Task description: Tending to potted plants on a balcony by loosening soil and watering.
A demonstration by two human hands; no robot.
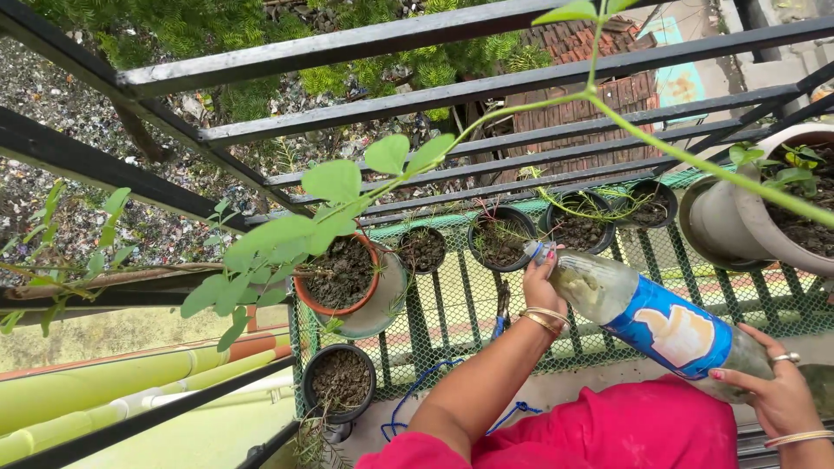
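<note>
Left hand (540, 282) grips the neck of the tilted bottle (647, 314), fingers curled around it. Right hand (773, 391) cups its base. Black pot (502, 239) sits just beyond the left fingertips.

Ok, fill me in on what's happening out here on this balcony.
A person in a pink top tips a big plastic bottle with a blue label toward a row of small black pots on a green mesh shelf. The left hand grips the bottle's neck near the mouth; the right hand supports its base. The mouth sits just above a black pot of soil. An orange pot stands to the left.
</note>
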